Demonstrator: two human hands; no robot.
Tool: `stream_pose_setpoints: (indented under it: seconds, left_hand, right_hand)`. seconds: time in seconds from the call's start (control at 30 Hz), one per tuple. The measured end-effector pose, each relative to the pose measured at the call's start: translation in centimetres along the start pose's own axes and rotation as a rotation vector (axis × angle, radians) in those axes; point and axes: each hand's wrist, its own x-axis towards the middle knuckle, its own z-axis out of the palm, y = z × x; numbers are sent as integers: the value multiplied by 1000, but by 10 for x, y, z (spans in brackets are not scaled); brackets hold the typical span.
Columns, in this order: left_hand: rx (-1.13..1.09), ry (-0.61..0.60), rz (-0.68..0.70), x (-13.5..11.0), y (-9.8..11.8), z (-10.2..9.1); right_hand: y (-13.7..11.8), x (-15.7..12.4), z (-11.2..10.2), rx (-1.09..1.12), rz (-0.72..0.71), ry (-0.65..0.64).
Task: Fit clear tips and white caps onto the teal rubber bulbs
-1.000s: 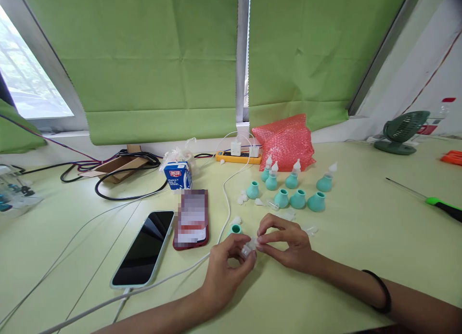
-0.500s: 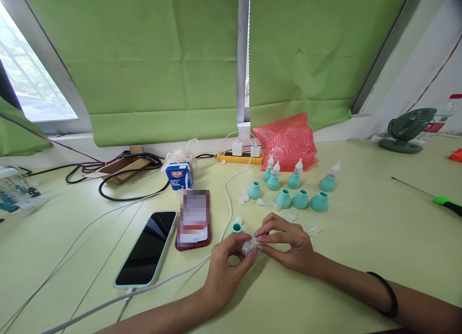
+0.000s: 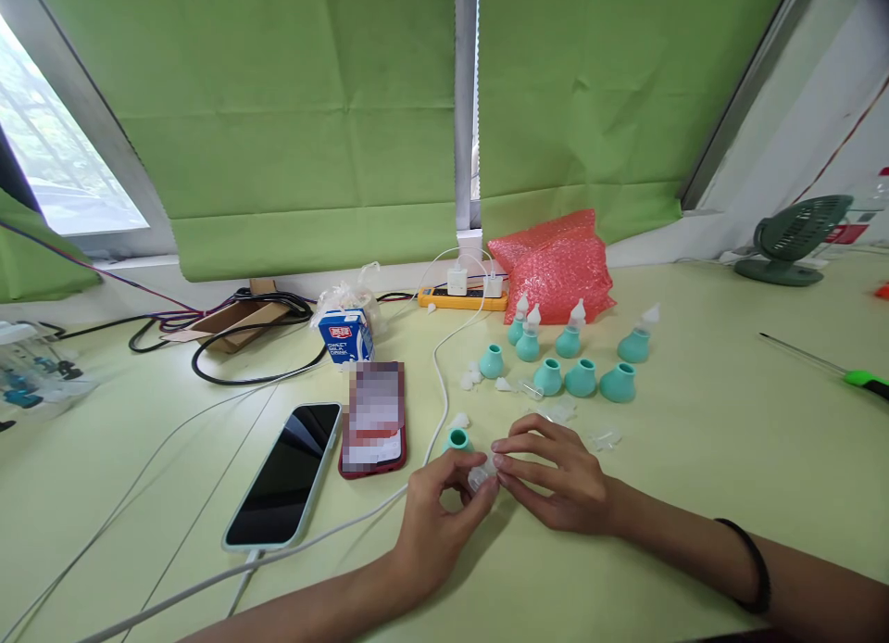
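Note:
Between thumb and fingers, my left hand [image 3: 437, 523] pinches a small clear plastic piece [image 3: 478, 477]. My right hand [image 3: 559, 476] has its fingertips closed on the right end of that piece, which they partly cover. Just behind my left fingers stands a teal rubber bulb [image 3: 457, 439] with its round mouth open upward. Farther back are several more open teal bulbs [image 3: 618, 384]. Behind those, several bulbs carry clear necks and white pointed tips [image 3: 650, 316]. Loose white tips [image 3: 471, 377] and clear plastic parts [image 3: 607, 439] lie around them.
A black-screened phone [image 3: 284, 481] and a red-cased phone [image 3: 375, 439] lie left of my hands, with a white cable [image 3: 326, 532] running past. At the back are a milk carton [image 3: 345, 336], a yellow power strip [image 3: 444, 299] and pink bubble wrap [image 3: 556, 268]. A screwdriver [image 3: 865, 381] lies right.
My right hand's fingers have shifted slightly at the end of the clear piece and bunched closer together. My left hand keeps nearly the same hold. The view has tilted a little.

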Motion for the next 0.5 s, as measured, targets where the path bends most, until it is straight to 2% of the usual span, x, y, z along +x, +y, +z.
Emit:
stream_pose_setpoints:
  seconds: [0.1, 0.17, 0.37, 0.5]
  left_hand:
    - [28, 2, 8, -1, -2, 0]
    - [42, 4, 25, -2, -2, 0]
    - [130, 34, 224, -3, 0, -1]
    - [115, 48, 273, -3, 1, -1]
  right_hand:
    - [-2, 1, 0, 60, 8, -10]
    - [-5, 3, -1, 152, 76, 2]
    - [-8, 6, 0, 605, 538, -23]
    - [-6, 6, 2, 922, 763, -17]
